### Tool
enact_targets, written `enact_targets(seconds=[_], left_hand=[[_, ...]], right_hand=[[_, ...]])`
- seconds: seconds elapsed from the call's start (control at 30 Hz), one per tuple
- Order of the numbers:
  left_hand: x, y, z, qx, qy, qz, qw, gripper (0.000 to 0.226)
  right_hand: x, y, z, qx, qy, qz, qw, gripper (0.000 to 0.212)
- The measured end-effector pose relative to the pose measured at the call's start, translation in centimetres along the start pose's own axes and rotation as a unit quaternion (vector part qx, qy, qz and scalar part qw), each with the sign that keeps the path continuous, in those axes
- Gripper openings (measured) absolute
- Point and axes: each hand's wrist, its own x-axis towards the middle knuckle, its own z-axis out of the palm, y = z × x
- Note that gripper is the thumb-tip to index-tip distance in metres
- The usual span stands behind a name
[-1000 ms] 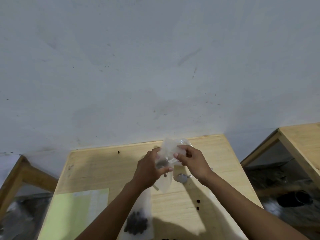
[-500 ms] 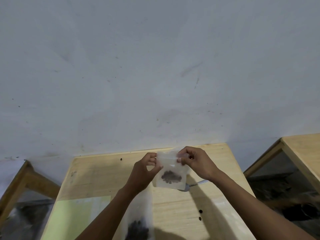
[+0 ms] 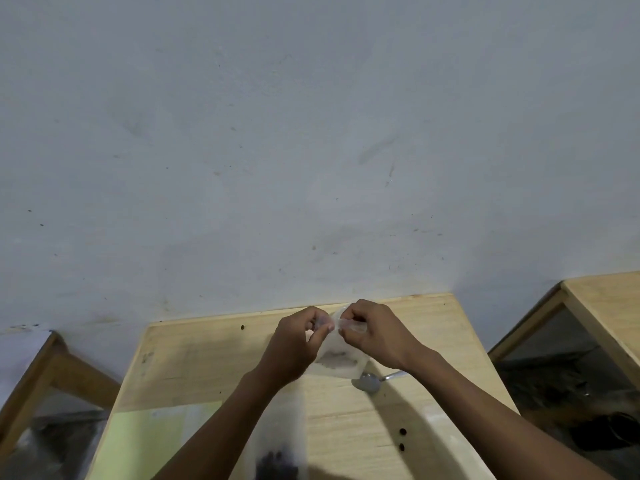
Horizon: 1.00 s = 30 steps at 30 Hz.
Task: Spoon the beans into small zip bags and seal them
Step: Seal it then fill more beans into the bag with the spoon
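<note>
Both hands, left [image 3: 294, 344] and right [image 3: 372, 332], pinch the zip bag's [image 3: 341, 358] top edge above the worktop [image 3: 207, 368], beans hanging low, likely pressing the seal closed.

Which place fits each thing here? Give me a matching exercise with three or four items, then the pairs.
Things:
1. small zip bag
2. spoon
3. large bag of beans
4. green sheet

Places:
A. flat on the table's near left part
B. pinched at its top by the left hand and right hand
C. on the table under the right wrist
D. at the near edge, partly under the left forearm

Pairs: 1-B, 2-C, 3-D, 4-A
</note>
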Motion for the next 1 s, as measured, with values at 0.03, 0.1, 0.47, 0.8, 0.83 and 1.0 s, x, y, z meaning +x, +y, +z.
enact_targets(seconds=[0.03, 0.1, 0.47, 0.8, 0.83, 1.0], left_hand=[[0.0, 0.0, -0.2, 0.0, -0.004, 0.004, 1.0, 0.008], [0.0, 0.0, -0.5, 0.007, -0.015, 0.011, 1.0, 0.015], [-0.5, -0.1, -0.9, 0.005, 0.023, 0.002, 1.0, 0.02], [-1.8, -0.7, -1.4, -0.012, 0.011, -0.04, 0.999, 0.018], [-1.9, -0.8, -1.4, -0.01, 0.013, -0.045, 0.999, 0.018], [-2.2, -0.7, -1.9, -0.004, 0.028, -0.071, 0.997, 0.018]], right_hand=[[0.0, 0.0, 0.0, 0.001, 0.002, 0.001, 1.0, 0.019], [-0.2, -0.1, -0.1, -0.002, 0.003, -0.001, 1.0, 0.014], [-0.6, 0.4, 0.3, -0.016, 0.014, -0.039, 0.999, 0.014], [-1.0, 1.3, 1.1, -0.037, 0.054, -0.075, 0.995, 0.012], [-1.0, 1.3, 1.3, -0.025, 0.057, -0.066, 0.996, 0.012], [-1.1, 0.9, 1.2, 0.024, 0.078, 0.024, 0.996, 0.032]])
